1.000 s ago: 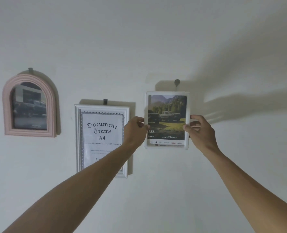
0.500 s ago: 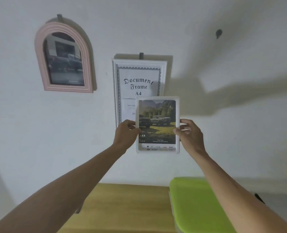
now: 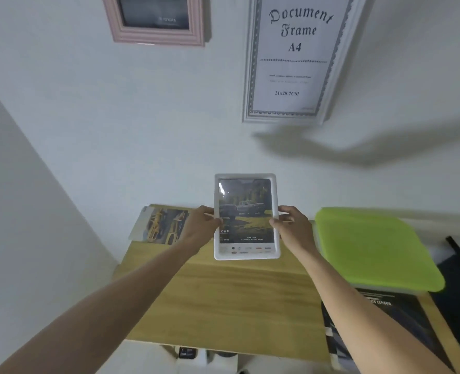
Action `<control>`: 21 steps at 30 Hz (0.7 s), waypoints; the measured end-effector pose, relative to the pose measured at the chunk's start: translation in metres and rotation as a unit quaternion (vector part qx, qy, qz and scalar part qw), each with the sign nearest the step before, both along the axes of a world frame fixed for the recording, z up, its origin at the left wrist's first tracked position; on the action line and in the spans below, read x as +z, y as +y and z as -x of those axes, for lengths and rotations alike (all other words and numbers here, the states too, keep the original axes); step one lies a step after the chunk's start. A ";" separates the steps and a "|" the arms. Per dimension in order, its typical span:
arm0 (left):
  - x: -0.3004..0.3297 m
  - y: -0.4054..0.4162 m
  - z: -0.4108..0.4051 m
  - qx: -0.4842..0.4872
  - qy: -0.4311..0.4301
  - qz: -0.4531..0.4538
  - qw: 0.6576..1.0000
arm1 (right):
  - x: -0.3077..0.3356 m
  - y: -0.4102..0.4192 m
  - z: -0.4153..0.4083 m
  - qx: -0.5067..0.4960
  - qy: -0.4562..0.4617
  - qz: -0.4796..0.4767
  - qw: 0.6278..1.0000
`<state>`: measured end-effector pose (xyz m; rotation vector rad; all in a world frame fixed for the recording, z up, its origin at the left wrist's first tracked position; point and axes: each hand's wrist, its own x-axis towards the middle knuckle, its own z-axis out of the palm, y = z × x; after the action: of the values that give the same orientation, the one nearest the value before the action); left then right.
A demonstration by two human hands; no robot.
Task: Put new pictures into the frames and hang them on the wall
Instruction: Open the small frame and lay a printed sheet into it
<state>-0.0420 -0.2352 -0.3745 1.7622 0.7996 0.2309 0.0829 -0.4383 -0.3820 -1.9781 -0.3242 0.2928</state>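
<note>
Two hands, left hand and right hand, gripping one white frame, two frames hanging

A wooden table carries a yellow car picture at ten o'clock, a green lid at two, a dark poster at four.

Both arms outstretched, hands: left, right, fingers curled, gripping.

A small white frame holding a car picture is upright above the wooden table.
</note>
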 end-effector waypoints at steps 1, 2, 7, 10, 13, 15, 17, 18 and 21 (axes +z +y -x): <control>-0.009 0.002 0.005 -0.002 0.008 0.019 1.000 | -0.008 0.002 0.004 0.002 0.005 0.011 1.000; -0.017 0.003 0.009 -0.003 0.013 0.045 0.999 | -0.016 0.003 0.007 0.005 0.010 0.022 1.000; -0.048 0.012 0.027 0.008 0.024 0.119 0.993 | -0.052 0.012 0.016 0.049 0.040 0.087 0.994; -0.057 0.014 0.031 -0.003 0.019 0.108 0.994 | -0.066 0.017 0.022 0.073 0.055 0.121 0.988; -0.061 0.007 0.030 -0.002 0.004 0.066 0.998 | -0.065 0.028 0.023 0.072 0.032 0.129 0.989; -0.062 0.000 0.025 0.006 -0.006 0.028 1.000 | -0.050 0.043 0.023 0.091 0.023 0.094 0.991; -0.061 -0.010 0.018 0.013 -0.011 -0.040 0.999 | -0.030 0.062 0.023 0.121 0.026 0.054 0.991; -0.061 -0.016 0.014 0.018 -0.012 -0.081 0.997 | -0.021 0.070 0.022 0.132 0.027 0.035 0.990; -0.057 -0.038 0.004 0.019 -0.020 -0.185 0.982 | -0.005 0.087 0.017 0.127 0.044 -0.017 0.991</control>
<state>-0.0463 -0.2734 -0.4317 2.0825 0.7982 0.4624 0.0659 -0.3512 -0.3870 -1.8840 -0.5221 0.5311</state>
